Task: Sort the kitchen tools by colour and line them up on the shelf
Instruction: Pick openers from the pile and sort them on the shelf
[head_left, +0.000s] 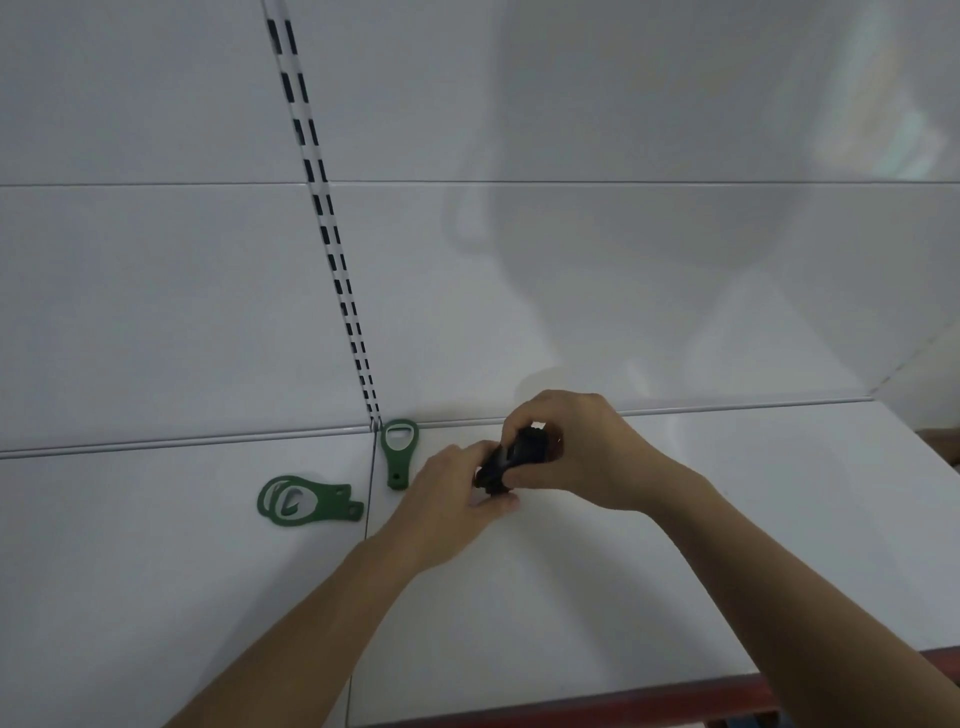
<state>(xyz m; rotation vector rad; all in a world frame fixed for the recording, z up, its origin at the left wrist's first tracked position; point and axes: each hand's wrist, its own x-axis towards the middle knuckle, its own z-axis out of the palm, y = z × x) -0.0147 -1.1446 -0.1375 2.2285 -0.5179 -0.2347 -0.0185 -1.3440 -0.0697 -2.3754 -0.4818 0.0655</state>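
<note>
Head camera is looking down over both my forearms at the white shelf (675, 545), and both hands are meeting just right of its middle. My right hand (582, 452) is curling over the black tools (514, 457), fingers wrapping round the upper end of the bunch. My left hand (447, 499) is coming in from below, thumb and fingertips pinching the lower end. So both hands are clamping on the same dark bundle, and it is sitting just above the shelf surface, near the back. How many pieces are in it I cannot tell; my fingers are covering most of it.

Off to the left, a green opener (399, 452) is lying flat with its ring end touching the back panel (156, 312) and its handle pointing toward me. Further left and nearer me, a green stack (306, 501) of overlapping openers is lying on its side, handles pointing right, apart from the single one.

A slotted rail (332, 234) is running up the back panel, ending just beside the single opener. A red edge (571, 709) is showing along the shelf front.
</note>
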